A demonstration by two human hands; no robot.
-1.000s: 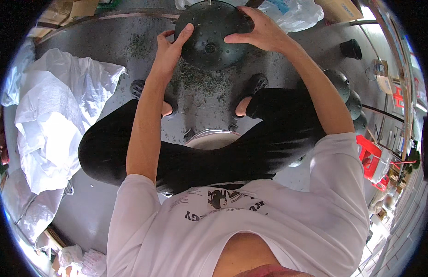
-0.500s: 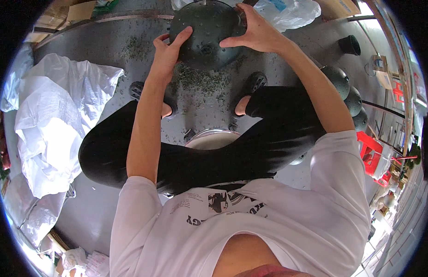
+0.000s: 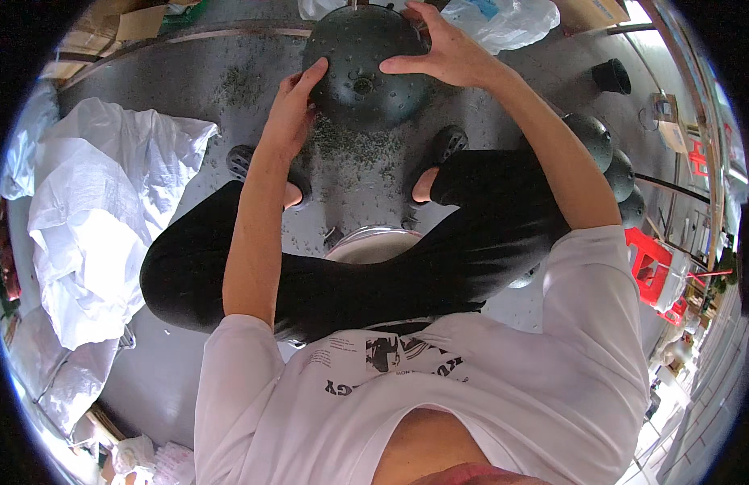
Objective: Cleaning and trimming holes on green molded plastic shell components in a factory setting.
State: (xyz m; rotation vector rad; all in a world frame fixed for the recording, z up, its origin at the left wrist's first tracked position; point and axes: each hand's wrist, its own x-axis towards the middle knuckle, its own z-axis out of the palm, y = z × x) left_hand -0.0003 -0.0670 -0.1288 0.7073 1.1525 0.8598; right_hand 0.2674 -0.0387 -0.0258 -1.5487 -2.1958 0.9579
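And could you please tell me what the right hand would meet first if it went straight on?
Most likely the dark green sphere, which the right hand seems to be touching, though depth is unclear.

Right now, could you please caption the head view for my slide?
Left hand and right hand on a dark ball; small bits litter the floor.

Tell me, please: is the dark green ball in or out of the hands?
In: the left hand touches the ball on its left, the right hand on its right. Whether they carry it is unclear.
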